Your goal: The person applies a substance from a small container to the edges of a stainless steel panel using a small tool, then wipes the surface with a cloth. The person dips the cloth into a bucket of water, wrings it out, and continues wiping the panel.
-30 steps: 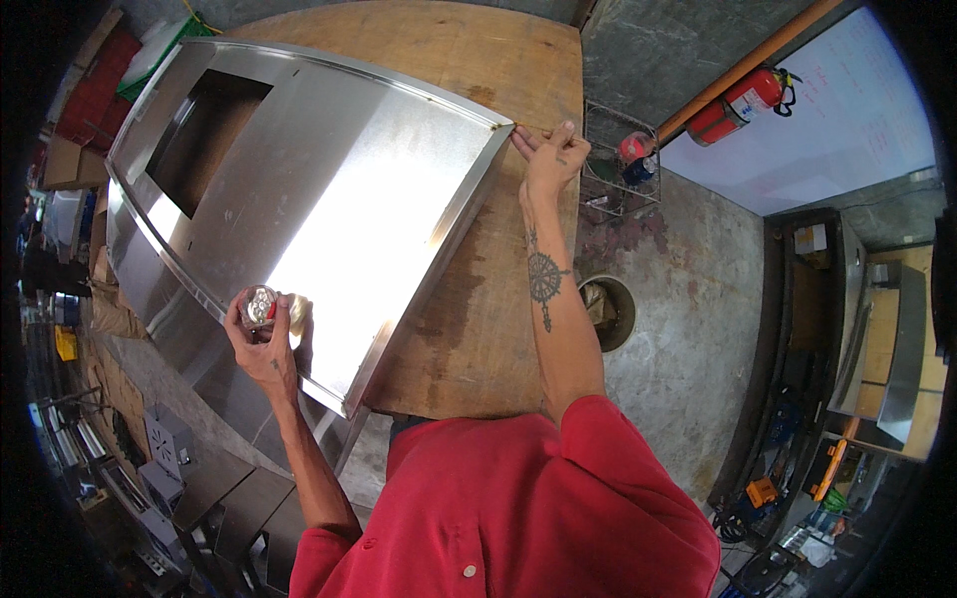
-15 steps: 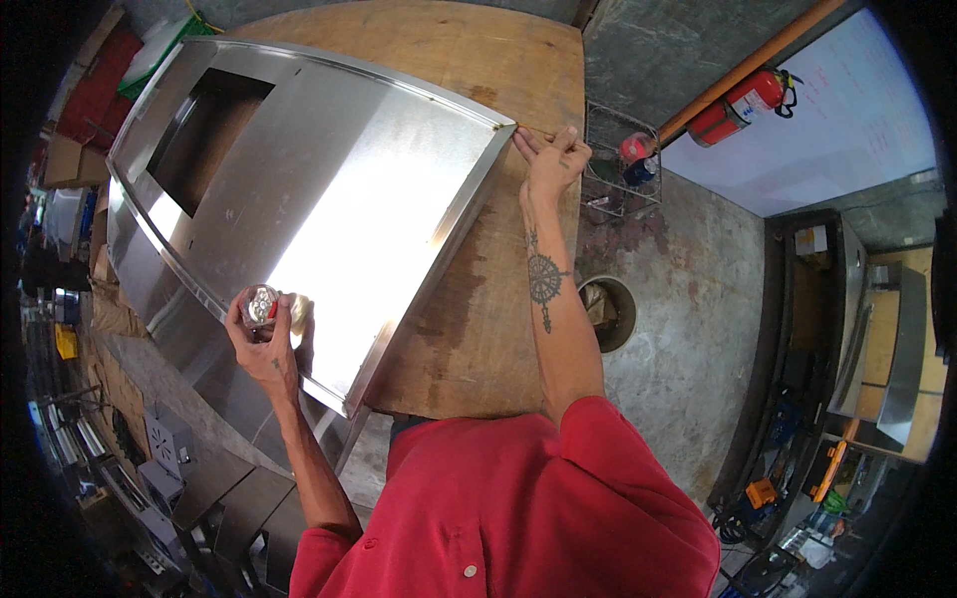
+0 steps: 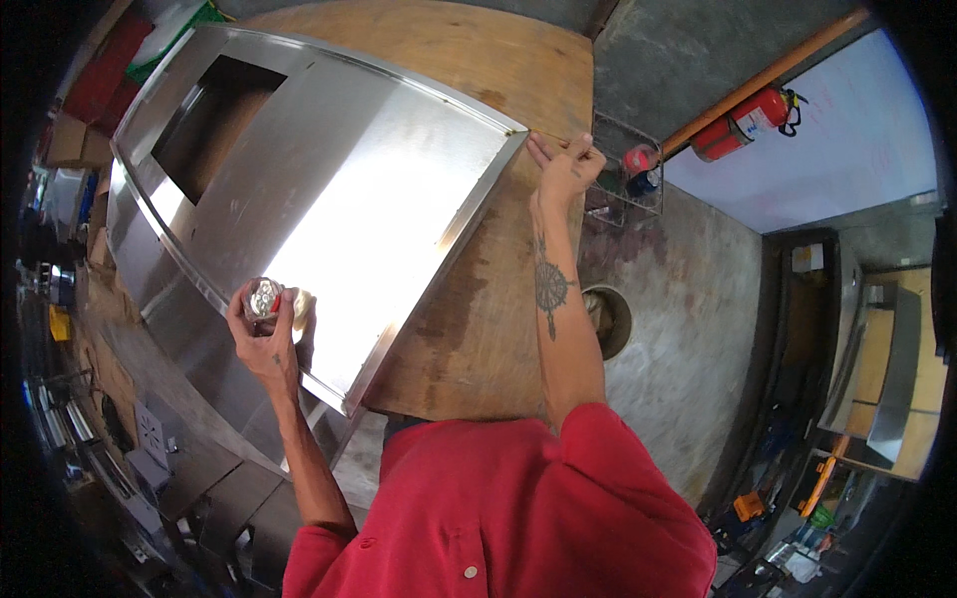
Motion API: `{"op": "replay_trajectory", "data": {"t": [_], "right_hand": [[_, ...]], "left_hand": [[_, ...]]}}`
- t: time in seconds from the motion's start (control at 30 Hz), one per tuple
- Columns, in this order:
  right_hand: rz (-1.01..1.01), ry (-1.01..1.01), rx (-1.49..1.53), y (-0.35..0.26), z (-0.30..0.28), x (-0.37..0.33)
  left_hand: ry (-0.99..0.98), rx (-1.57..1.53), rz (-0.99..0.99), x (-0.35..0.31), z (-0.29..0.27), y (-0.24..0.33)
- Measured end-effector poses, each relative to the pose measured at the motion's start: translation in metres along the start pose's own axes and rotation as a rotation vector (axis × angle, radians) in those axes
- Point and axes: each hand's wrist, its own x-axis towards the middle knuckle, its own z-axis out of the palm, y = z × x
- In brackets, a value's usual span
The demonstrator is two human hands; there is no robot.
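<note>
A large shiny sheet-metal panel (image 3: 359,199) with folded edges and a rectangular cutout lies on a wooden table. Above its near left edge, my left hand (image 3: 267,349) grips a small clear round jar (image 3: 263,299), its fingers around the sides; what is inside looks silvery, with a red patch at one side. At the panel's far right corner, my right hand (image 3: 568,171) pinches a thin stick (image 3: 541,134), which runs toward that corner. Most of the stick is hidden by the fingers, so its exact kind does not show.
Bare wooden tabletop (image 3: 459,349) extends right of and beyond the panel. Past the table's right edge stand a wire rack (image 3: 628,204) with cans and a round bin (image 3: 610,319). A red fire extinguisher (image 3: 748,120) is by a whiteboard. Shelving (image 3: 797,419) lines the right side.
The view has shifted slightly. Both hands keep their holds, the left on the jar near the panel's edge and the right on the stick by the corner.
</note>
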Motion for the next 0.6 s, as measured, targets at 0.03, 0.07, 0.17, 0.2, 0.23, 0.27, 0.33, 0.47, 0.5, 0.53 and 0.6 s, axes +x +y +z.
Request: {"op": "replay_trajectory", "data": {"t": [0.03, 0.07, 0.17, 0.2, 0.23, 0.27, 0.33, 0.47, 0.5, 0.53, 0.6], "right_hand": [[-0.029, -0.019, -0.017, -0.002, 0.002, -0.003], [-0.06, -0.036, -0.036, -0.004, 0.002, -0.005], [-0.106, -0.075, -0.116, -0.009, 0.004, -0.01], [-0.144, -0.074, -0.139, -0.006, 0.003, -0.008], [-0.181, -0.071, -0.161, -0.003, 0.002, -0.007], [-0.219, -0.071, -0.183, -0.001, 0.003, -0.007], [-0.228, -0.064, -0.247, 0.0, 0.004, -0.008], [-0.2, -0.061, -0.319, -0.007, 0.01, -0.014], [-0.206, -0.054, -0.324, -0.006, 0.01, -0.014], [-0.211, -0.046, -0.329, -0.006, 0.011, -0.013], [-0.232, -0.036, -0.343, -0.004, 0.01, -0.01]], "left_hand": [[0.001, 0.001, -0.007, 0.0, -0.001, 0.001], [-0.002, 0.001, -0.015, 0.0, 0.0, 0.004], [0.002, -0.01, -0.024, 0.001, 0.001, 0.011], [0.003, -0.016, -0.022, 0.001, 0.001, 0.012], [0.013, -0.006, 0.001, 0.001, 0.002, 0.011], [0.026, 0.005, 0.024, 0.001, 0.003, 0.007], [0.038, 0.014, 0.039, 0.0, 0.003, 0.005], [0.028, 0.001, 0.017, 0.0, 0.002, 0.006], [0.023, -0.005, 0.014, 0.0, 0.002, 0.006], [0.021, -0.009, 0.017, 0.001, 0.002, 0.006], [0.015, -0.016, 0.024, 0.001, 0.003, 0.006]]}}
